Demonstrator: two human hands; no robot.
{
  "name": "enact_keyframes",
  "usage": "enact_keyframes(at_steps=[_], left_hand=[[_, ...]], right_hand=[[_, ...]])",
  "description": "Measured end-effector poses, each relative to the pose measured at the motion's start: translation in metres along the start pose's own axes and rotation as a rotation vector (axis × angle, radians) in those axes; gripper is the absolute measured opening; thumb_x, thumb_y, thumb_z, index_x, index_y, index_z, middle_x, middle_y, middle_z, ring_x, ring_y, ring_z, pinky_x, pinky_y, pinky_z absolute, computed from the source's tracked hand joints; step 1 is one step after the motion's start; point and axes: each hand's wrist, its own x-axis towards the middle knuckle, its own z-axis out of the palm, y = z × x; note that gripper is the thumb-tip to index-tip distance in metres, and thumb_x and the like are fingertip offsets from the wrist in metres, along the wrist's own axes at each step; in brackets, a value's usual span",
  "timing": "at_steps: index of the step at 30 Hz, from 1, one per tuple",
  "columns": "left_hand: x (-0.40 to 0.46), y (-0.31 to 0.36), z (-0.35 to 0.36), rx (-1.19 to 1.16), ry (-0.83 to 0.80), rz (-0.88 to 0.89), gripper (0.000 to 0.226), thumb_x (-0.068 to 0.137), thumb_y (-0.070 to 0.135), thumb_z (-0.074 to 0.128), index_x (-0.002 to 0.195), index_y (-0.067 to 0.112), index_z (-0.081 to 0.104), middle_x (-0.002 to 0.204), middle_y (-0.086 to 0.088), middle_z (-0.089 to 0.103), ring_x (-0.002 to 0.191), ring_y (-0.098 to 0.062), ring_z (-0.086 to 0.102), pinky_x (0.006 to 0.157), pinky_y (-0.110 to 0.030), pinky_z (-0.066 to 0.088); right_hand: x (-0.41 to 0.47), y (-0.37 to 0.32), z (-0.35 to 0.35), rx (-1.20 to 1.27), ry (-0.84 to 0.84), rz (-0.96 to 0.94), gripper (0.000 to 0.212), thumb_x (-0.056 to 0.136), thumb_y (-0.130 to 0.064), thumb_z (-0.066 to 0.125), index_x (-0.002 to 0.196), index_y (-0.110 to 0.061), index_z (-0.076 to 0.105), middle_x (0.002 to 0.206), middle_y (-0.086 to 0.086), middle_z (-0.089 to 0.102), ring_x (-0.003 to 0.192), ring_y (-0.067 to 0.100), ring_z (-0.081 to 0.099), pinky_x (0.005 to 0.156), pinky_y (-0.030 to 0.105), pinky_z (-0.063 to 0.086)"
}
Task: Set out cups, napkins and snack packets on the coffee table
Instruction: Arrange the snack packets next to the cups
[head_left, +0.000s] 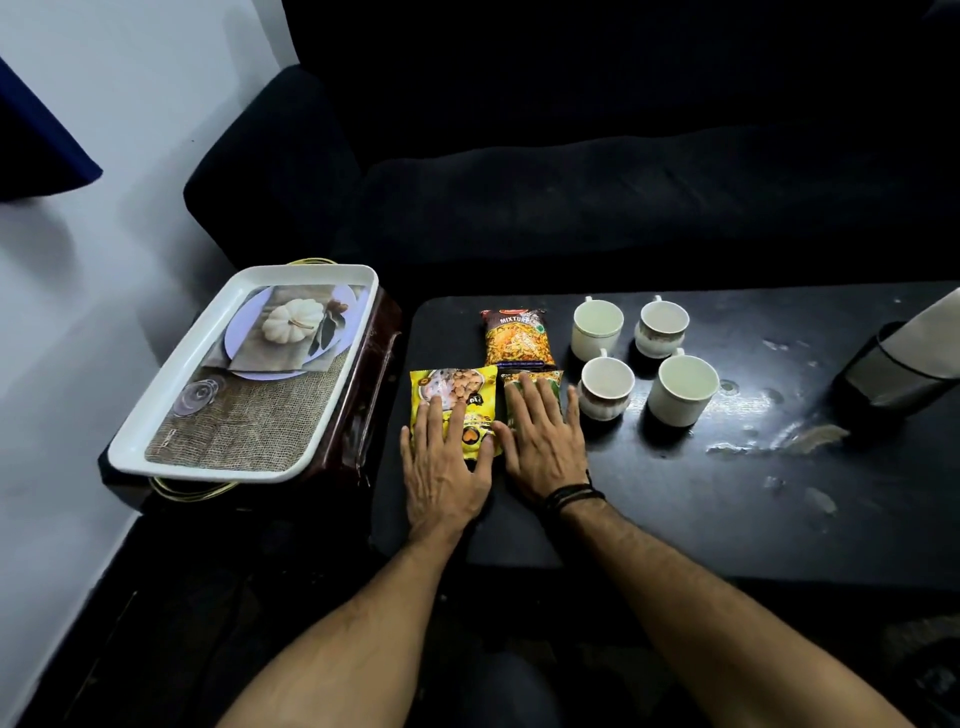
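Observation:
On the black coffee table (675, 499) lie three snack packets. A yellow packet (452, 387) sits at the near left, and my left hand (447, 467) rests flat on its lower half, fingers spread. My right hand (543, 441) lies flat on a green packet (545, 382), hiding most of it. A red and orange mixture packet (514, 338) lies behind them, untouched. Several white cups stand upright to the right in two rows, such as the near left cup (605, 387) and the near right cup (683, 389). No napkins are visible.
A white tray (156, 426) with a pumpkin picture stands on a dark stool left of the table. A steel and paper-wrapped container (898, 364) stands at the table's right. A dark sofa (571, 182) runs behind the table.

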Motion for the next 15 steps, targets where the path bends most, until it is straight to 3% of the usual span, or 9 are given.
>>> enact_keyframes(at_steps=[6,10,15], left_hand=[[-0.001,0.0,0.0,-0.006,0.02,0.006,0.07,0.093,0.065,0.03,0.152,0.027,0.032,0.163,-0.006,0.021,0.152,-0.02,0.012,0.123,-0.047,0.011],[0.0,0.001,-0.001,-0.024,0.021,-0.004,0.07,0.093,0.067,0.03,0.152,0.029,0.031,0.164,-0.005,0.019,0.152,-0.019,0.01,0.124,-0.045,0.01],[-0.001,0.001,0.001,-0.028,0.015,-0.004,0.068,0.092,0.063,0.032,0.151,0.029,0.031,0.164,-0.003,0.018,0.152,-0.018,0.009,0.123,-0.046,0.011]], right_hand=[[0.0,0.0,-0.006,0.063,0.097,-0.03,0.06,0.098,-0.049,0.026,0.146,-0.016,0.04,0.157,0.007,0.034,0.147,0.024,0.029,0.121,0.052,0.008],[0.044,-0.008,-0.025,0.124,0.18,0.032,0.052,0.097,-0.039,0.034,0.147,-0.023,0.036,0.157,0.008,0.033,0.147,0.028,0.026,0.121,0.052,0.013],[0.106,0.007,-0.033,0.088,-0.359,0.099,0.065,0.096,-0.022,0.043,0.154,-0.027,0.014,0.165,0.007,0.003,0.151,0.032,0.003,0.121,0.055,0.014]])
